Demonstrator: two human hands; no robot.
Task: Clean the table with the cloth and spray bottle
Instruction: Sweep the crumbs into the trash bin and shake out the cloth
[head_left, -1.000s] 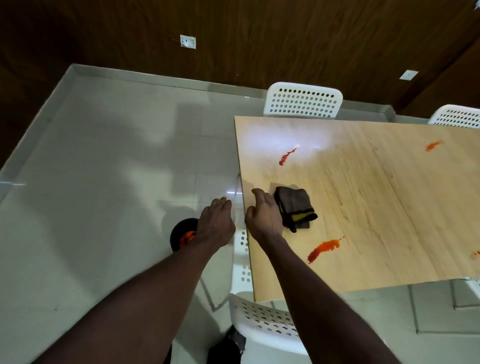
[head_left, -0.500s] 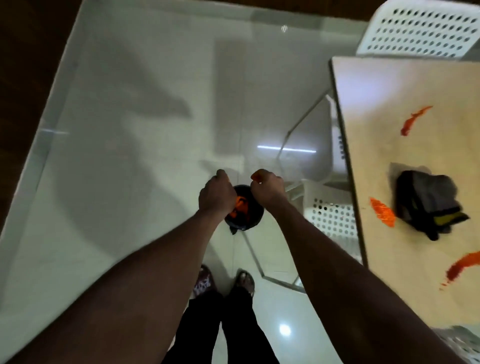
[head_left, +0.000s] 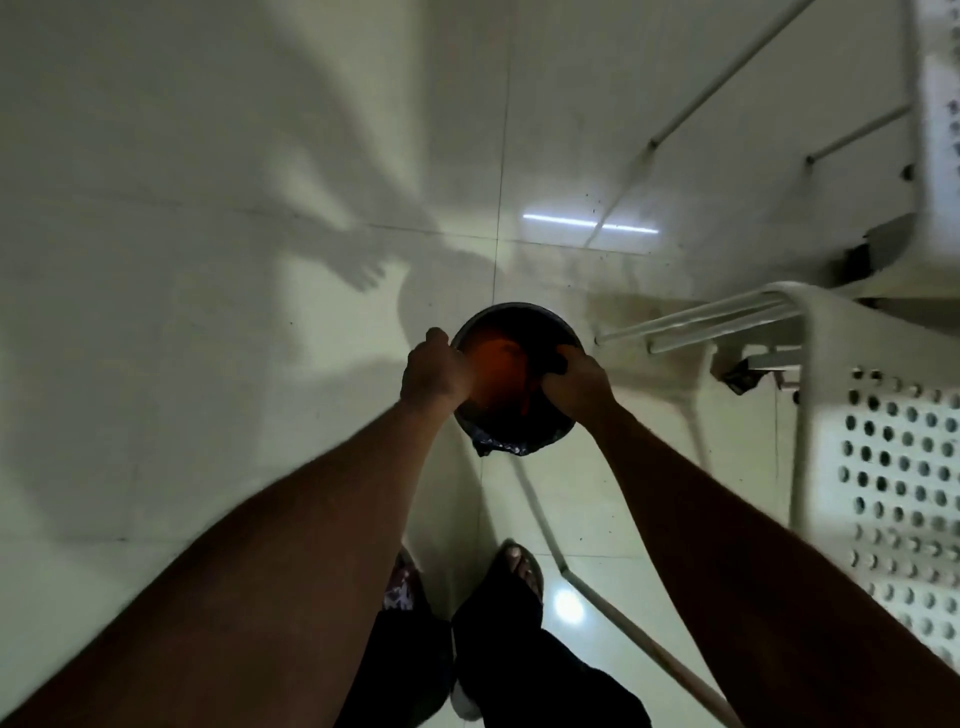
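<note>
I am looking straight down at the floor; the table, the cloth and any spray bottle are out of view. A round black bin (head_left: 514, 318) with a dark liner stands on the pale tiles and holds something orange (head_left: 496, 371). My left hand (head_left: 434, 375) is curled against the bin's left rim. On the right rim, the fingers of my right hand (head_left: 582, 383) fold over the dark edge. Both forearms reach down from the bottom of the frame.
A white perforated chair (head_left: 893, 467) stands just right of the bin, its metal legs (head_left: 691, 325) almost touching it. Another white chair (head_left: 935, 130) is at the top right. My feet in sandals (head_left: 517, 566) are directly below the bin. Open tiled floor lies to the left.
The view has swung from the table down to the floor. Both hands went from the table edge to the bin and now grip its rim; the cloth stayed on the table.
</note>
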